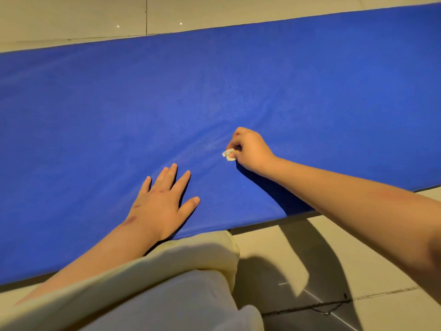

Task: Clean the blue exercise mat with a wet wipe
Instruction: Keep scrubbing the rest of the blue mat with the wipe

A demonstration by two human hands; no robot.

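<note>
Spanning the view from nine to three o'clock, blue exercise mat [167, 96] lies on pale tiled floor [358, 247]. Left hand [162, 201], seven o'clock of centre, rests flat on mat, fingers spread. Right hand [250, 149], three o'clock from it, curled, pinching small crumpled wet wipe [228, 155] against mat.

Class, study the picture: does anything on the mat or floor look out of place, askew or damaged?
The blue mat is rucked into creases by the right hand, which pinches a wipe wadded very small. A dark strand lies on the floor tiles. No tear shows.
</note>
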